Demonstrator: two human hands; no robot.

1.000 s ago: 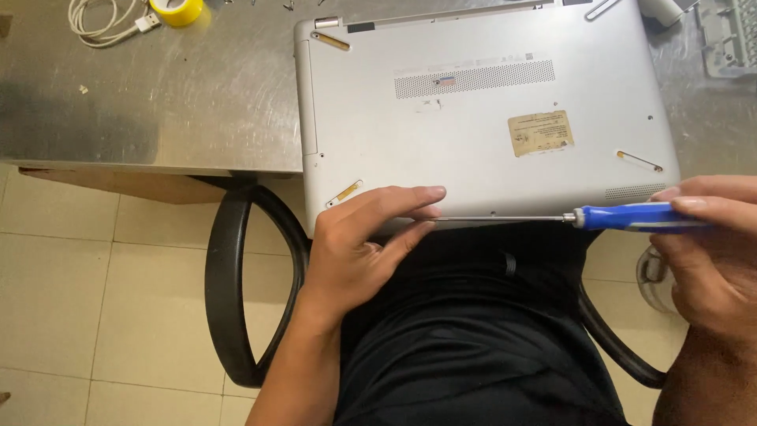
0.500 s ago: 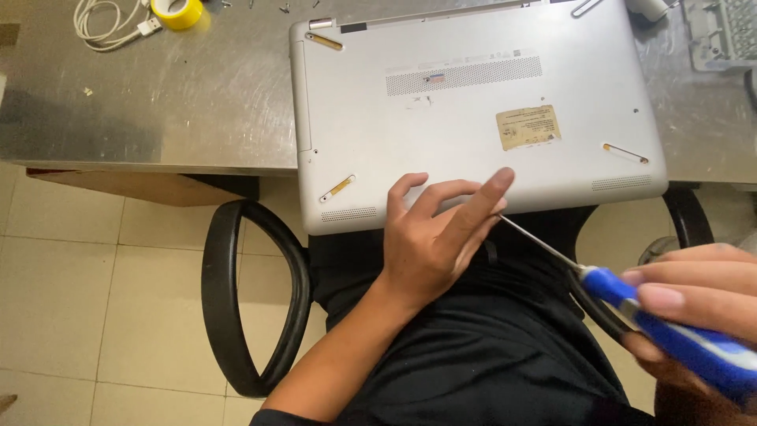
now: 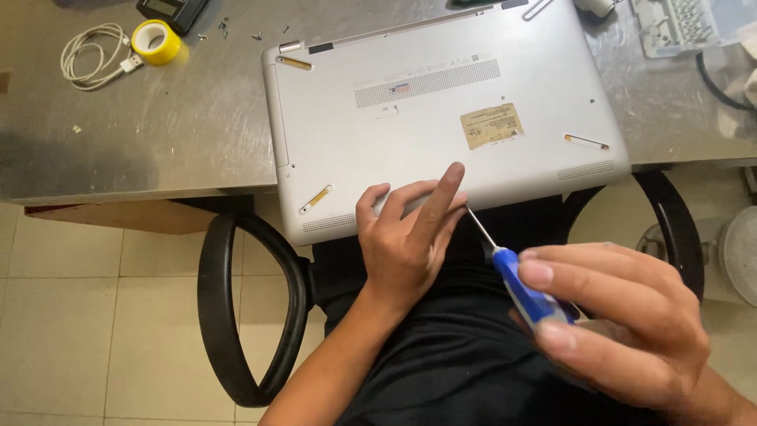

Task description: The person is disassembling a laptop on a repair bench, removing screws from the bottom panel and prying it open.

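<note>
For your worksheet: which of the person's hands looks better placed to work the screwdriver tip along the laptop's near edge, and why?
Probably the right hand: it grips the blue-handled screwdriver, whose tip meets the upturned laptop at its near edge. The left hand lies on that edge, bracing.

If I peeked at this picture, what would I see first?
First, the big silver laptop lying upside down on the metal table, its front edge hanging over the person's lap. The left hand rests on that edge, and the right hand holds a blue-handled screwdriver with its tip at the edge. A yellow tape roll sits at the far left.
</note>
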